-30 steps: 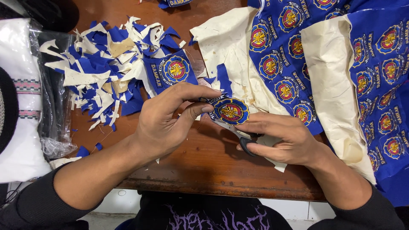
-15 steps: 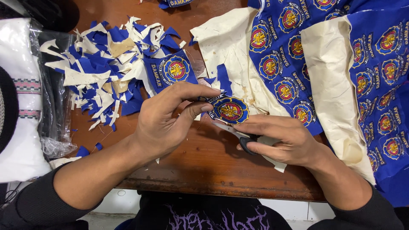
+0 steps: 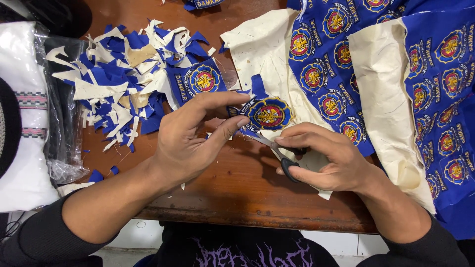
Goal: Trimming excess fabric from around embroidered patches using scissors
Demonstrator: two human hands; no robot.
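- The fingers (image 3: 232,126) of the left hand (image 3: 190,143) are closed in a pinch on the left edge of a round embroidered patch (image 3: 269,114), thumb below and forefinger above, holding it lifted just off the wood.
- The right hand (image 3: 329,158) has its fingers curled through the dark loops of a pair of scissors (image 3: 277,151); the grip is closed round the handles, and the blades point up and left under the patch's lower rim. Whether the blades are parted I cannot tell.
- As I judge it, the step in hand is trimming spare blue cloth from round the patch's border. The next cut would call for turning the patch a little in the pinch so the blades follow the curve without nicking the stitched edge.
- The patch is a blue disc with a gold ring and a red-and-gold emblem at its centre; a ragged blue tab sticks up from its top edge, untrimmed.
- It sits over the middle of the tabletop (image 3: 237,183), nearer the front edge than the back.
- Toward the back left corner lies a heap of blue and cream offcuts (image 3: 118,84); along the right side spreads a blue sheet of uncut patches (image 3: 435,74) with cream backing folded over.
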